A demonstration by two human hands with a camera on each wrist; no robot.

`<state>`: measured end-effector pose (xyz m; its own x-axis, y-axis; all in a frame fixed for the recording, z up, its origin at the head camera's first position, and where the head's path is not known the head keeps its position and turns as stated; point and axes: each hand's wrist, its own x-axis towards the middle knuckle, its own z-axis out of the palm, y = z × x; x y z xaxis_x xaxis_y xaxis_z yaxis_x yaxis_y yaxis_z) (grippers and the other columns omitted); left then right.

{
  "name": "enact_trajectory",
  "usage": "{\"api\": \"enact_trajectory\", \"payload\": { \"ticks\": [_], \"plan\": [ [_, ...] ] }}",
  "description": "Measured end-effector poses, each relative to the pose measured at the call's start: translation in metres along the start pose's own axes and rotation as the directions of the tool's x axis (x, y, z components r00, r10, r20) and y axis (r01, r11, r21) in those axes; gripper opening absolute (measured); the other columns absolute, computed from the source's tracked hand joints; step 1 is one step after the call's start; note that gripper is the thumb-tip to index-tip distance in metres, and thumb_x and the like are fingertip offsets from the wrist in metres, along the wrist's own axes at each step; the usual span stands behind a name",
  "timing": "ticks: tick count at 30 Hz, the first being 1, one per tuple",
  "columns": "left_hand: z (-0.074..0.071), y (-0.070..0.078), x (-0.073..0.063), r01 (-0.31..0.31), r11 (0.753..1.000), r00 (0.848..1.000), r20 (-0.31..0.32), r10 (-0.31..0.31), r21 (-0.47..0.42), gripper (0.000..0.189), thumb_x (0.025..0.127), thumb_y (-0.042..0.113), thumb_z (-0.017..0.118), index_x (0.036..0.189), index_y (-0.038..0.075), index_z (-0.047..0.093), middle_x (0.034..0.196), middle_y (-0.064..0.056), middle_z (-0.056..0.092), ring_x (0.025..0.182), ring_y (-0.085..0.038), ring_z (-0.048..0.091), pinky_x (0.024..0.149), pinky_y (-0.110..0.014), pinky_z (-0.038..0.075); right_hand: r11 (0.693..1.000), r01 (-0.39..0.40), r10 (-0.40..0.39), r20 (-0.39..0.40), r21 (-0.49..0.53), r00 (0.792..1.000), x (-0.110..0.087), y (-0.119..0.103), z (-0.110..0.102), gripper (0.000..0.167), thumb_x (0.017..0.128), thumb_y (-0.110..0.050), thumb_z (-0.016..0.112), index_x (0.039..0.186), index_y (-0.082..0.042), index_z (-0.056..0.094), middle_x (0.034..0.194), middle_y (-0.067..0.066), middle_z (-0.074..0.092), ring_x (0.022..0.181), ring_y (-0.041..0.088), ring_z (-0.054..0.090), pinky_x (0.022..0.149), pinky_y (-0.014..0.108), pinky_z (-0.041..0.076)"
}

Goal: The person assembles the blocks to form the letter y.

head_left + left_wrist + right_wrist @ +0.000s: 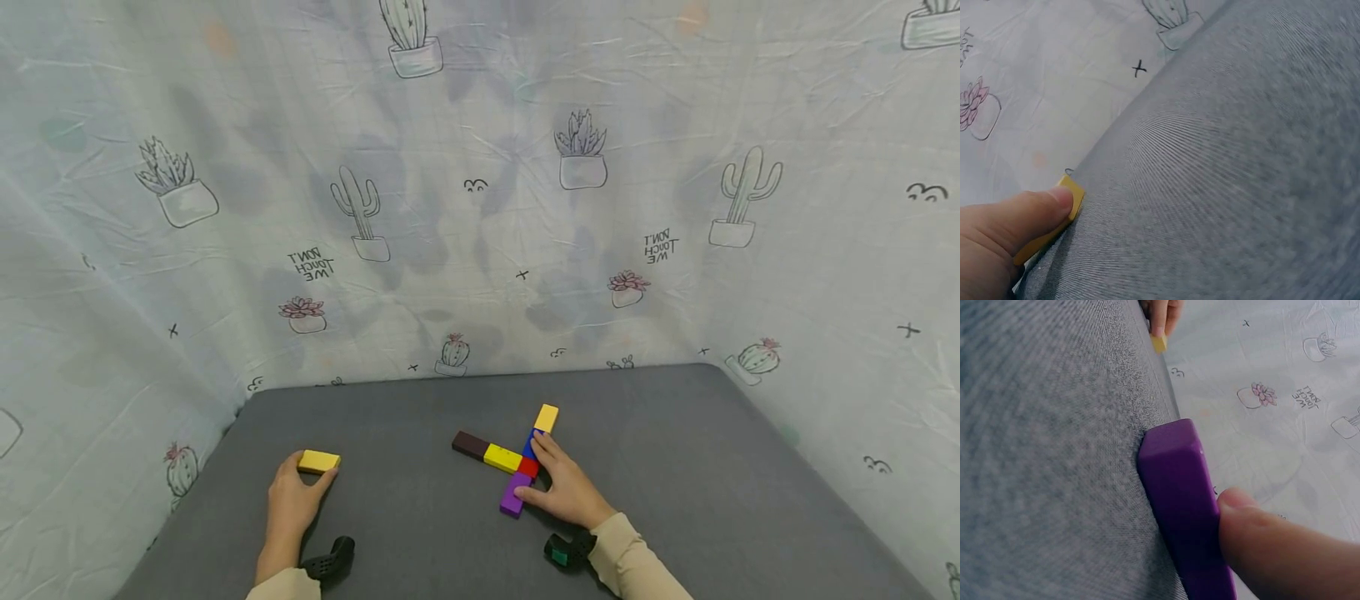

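Note:
My left hand (291, 498) pinches a yellow block (319, 461) at the left of the table; the left wrist view shows the thumb (1035, 215) along its side. Toward the right, my right hand (567, 487) lies spread over joined blocks. Its thumb touches the purple block (512, 503), and its fingertips rest at the blue block (529, 446). Between these sits a red block (528, 467), partly beside the palm. A second yellow block (547, 417) tops the blue one. Branching left from the red are another yellow block (502, 457) and a dark brown block (470, 446).
A grey cloth-covered table (405, 517) lies under everything. Pale curtains (480, 208) printed with cacti enclose its back and sides. Black wrist devices (330, 560) sit by both wrists, just above the beige sleeves (637, 558).

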<state>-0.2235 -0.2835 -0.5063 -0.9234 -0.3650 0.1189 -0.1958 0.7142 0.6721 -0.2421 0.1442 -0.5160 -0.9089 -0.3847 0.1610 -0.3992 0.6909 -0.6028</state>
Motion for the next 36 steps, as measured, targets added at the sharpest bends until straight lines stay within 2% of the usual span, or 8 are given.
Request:
{"api": "enact_trajectory", "payload": {
  "ticks": [8,12,18,24,31,36],
  "plan": [
    [-0.002,0.0,-0.003,-0.029,1.0,1.0,-0.012,0.029,-0.011,0.073,0.088,0.02,0.066,0.139,-0.014,0.027,0.136,-0.038,0.032,0.126,-0.054,0.031,0.102,-0.065,0.03,1.0,0.004,-0.004,0.0,-0.003,1.0,-0.001,0.0,0.0,0.089,0.081,-0.058,0.064,0.145,-0.002,0.036,0.155,0.014,0.025,0.143,0.033,0.023,0.11,0.054,0.03],
    [-0.001,-0.001,-0.002,-0.05,0.999,0.999,-0.011,0.05,-0.004,0.074,0.088,0.022,0.067,0.14,-0.012,0.028,0.138,-0.037,0.032,0.127,-0.052,0.031,0.103,-0.064,0.028,1.0,0.006,-0.006,0.0,-0.001,1.0,-0.001,0.0,0.0,0.089,0.081,-0.058,0.065,0.145,-0.002,0.036,0.155,0.014,0.025,0.143,0.033,0.023,0.11,0.054,0.03],
    [0.003,0.001,-0.002,-0.116,0.992,0.992,-0.047,0.114,-0.041,0.075,0.084,0.021,0.071,0.141,-0.008,0.032,0.139,-0.034,0.035,0.126,-0.051,0.037,0.101,-0.062,0.034,1.0,0.009,-0.009,-0.001,0.001,1.0,0.0,0.0,-0.001,0.089,0.081,-0.057,0.065,0.145,-0.001,0.036,0.155,0.015,0.026,0.143,0.034,0.023,0.11,0.054,0.031],
    [0.005,0.011,-0.005,-0.179,0.981,0.981,-0.089,0.172,-0.075,0.072,0.082,0.02,0.074,0.14,-0.004,0.038,0.138,-0.03,0.041,0.123,-0.048,0.042,0.098,-0.061,0.038,1.0,0.014,-0.014,0.0,0.009,1.0,0.001,0.0,-0.001,0.089,0.082,-0.057,0.065,0.145,-0.001,0.036,0.155,0.015,0.025,0.143,0.034,0.022,0.11,0.054,0.03],
    [0.016,0.024,-0.006,-0.251,0.959,0.968,-0.046,0.247,-0.128,0.072,0.082,0.02,0.074,0.14,-0.003,0.039,0.138,-0.029,0.042,0.125,-0.048,0.043,0.099,-0.057,0.042,1.0,0.004,-0.003,-0.018,0.017,1.0,-0.001,0.001,-0.003,0.088,0.081,-0.055,0.066,0.145,-0.001,0.037,0.155,0.014,0.026,0.143,0.033,0.023,0.11,0.055,0.031],
    [0.019,0.031,-0.01,-0.277,0.951,0.96,-0.012,0.278,-0.14,0.071,0.083,0.022,0.074,0.14,-0.003,0.04,0.138,-0.029,0.043,0.124,-0.049,0.045,0.098,-0.056,0.043,1.0,0.013,-0.013,-0.005,0.008,1.0,0.0,0.0,-0.002,0.089,0.082,-0.057,0.065,0.145,-0.001,0.036,0.155,0.014,0.026,0.144,0.033,0.023,0.11,0.054,0.03]
  ]
}}
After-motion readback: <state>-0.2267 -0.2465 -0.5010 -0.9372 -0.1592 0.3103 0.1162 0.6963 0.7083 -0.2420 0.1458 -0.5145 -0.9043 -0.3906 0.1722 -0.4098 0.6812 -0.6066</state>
